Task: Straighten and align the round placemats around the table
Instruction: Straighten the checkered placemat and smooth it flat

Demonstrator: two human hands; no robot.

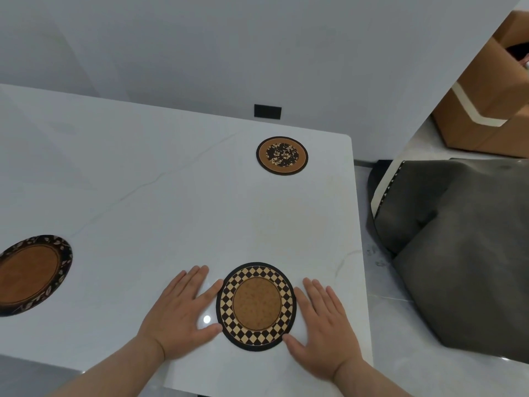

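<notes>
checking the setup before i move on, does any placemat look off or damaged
Nothing stands out: the checkered placemat lies flat between the left hand and right hand, and the floral placemat and leaf-rimmed placemat lie flat, undamaged.

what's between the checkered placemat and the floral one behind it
Nothing: the head view shows only bare white tabletop between the checkered placemat and the floral placemat.

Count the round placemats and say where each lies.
3. Checkered placemat at the near edge; floral placemat by the far right corner; leaf-rimmed placemat at the left, partly cut off. More may lie out of view.
</notes>
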